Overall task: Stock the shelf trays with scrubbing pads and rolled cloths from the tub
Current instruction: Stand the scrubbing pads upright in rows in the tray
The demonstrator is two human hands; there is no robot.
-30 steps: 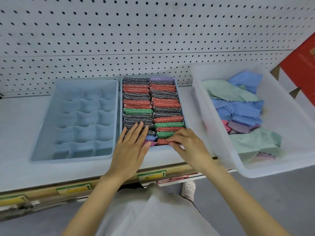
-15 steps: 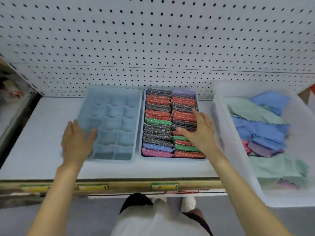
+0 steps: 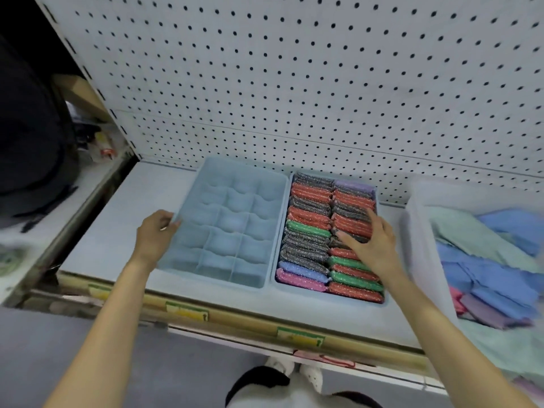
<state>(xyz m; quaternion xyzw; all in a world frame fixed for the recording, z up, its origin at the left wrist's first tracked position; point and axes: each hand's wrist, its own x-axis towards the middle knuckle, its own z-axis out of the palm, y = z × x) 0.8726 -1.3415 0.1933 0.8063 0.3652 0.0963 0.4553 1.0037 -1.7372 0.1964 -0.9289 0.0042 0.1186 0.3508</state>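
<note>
Two blue trays stand side by side on the white shelf. The left divided tray (image 3: 191, 195) has several compartments with nothing in them. My left hand (image 3: 154, 234) grips its left rim, fingers curled over the edge. The right tray (image 3: 300, 293) is packed with two rows of scrubbing pads (image 3: 309, 228) in red, grey, green, blue, pink and purple. My right hand (image 3: 371, 245) rests flat on the right-hand row with fingers spread. The clear tub (image 3: 418, 254) at the right holds loose flat cloths (image 3: 488, 275) in blue, mint, pink and purple.
A white pegboard (image 3: 294, 83) backs the shelf. The shelf front edge (image 3: 235, 322) carries green and yellow labels. A neighbouring shelf bay at the left holds dark items (image 3: 35, 142). Grey floor and my shoes (image 3: 294, 372) lie below.
My left hand moved off the pads to the divided tray's left rim and now grips it. My right hand shifted up the right row of pads. The view swung left.
</note>
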